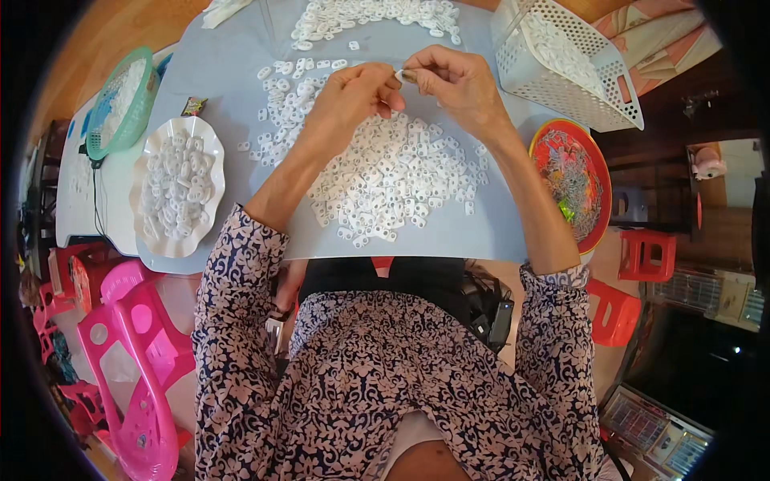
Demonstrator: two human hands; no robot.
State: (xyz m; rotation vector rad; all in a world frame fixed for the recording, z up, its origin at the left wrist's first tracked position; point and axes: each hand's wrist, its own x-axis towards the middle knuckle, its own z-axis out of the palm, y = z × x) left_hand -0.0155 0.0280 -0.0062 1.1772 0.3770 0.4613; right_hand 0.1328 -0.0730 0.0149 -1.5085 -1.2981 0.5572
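I see both hands raised together over the grey table (481, 232). My left hand (357, 96) has its fingers curled and pressed together, the tips closing on a small white plastic piece (399, 74). My right hand (457, 80) pinches the same piece from the other side, with thumb and forefinger, so the fingertips of both hands nearly touch. Just below the fingers lies a wide heap of white plastic pieces (393, 180). Beyond the fingers is a second heap (369, 16). To the right of the fingers stands a white perforated basket (581, 88), and nearer to me an orange bowl (597, 172). Far left of the fingers are a white scalloped tray (212, 160) and a green basket (144, 76).
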